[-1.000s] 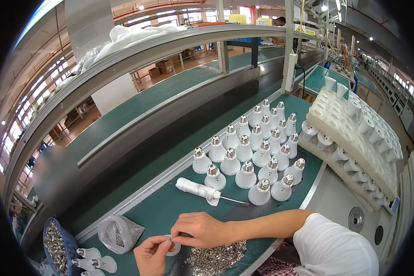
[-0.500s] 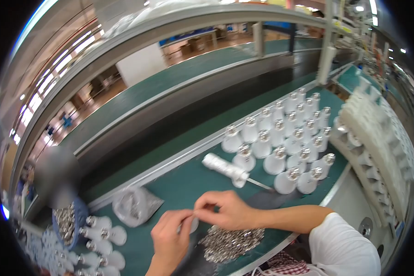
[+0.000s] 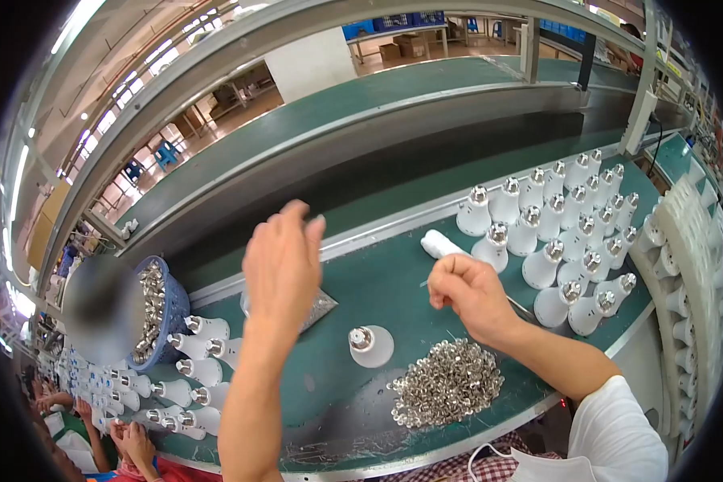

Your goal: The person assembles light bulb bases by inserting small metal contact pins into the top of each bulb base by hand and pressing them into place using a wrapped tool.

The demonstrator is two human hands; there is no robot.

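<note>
My left hand (image 3: 283, 261) is raised over the plastic bag of small parts (image 3: 320, 309), fingers apart, holding nothing visible, and hides much of the bag. My right hand (image 3: 467, 291) has its fingers curled together in front of the white-wrapped screwdriver (image 3: 442, 243); anything between its fingertips is too small to make out. Between and below the hands, one white bulb (image 3: 371, 346) with a metal cap stands on the green bench. A heap of small metal parts (image 3: 448, 384) lies to its right, below my right hand.
Rows of white bulbs (image 3: 553, 263) stand at the right, beside stacked foam trays (image 3: 688, 265). At the left are a blue basket (image 3: 177, 309) of metal caps and more bulbs (image 3: 201, 370). A metal rail (image 3: 394, 222) edges the bench. A co-worker's hands (image 3: 133, 442) show at the lower left.
My hands have come apart; the left is raised away from the bulb and the right has moved toward the screwdriver. The bulb now stands uncovered. The view has turned left.
</note>
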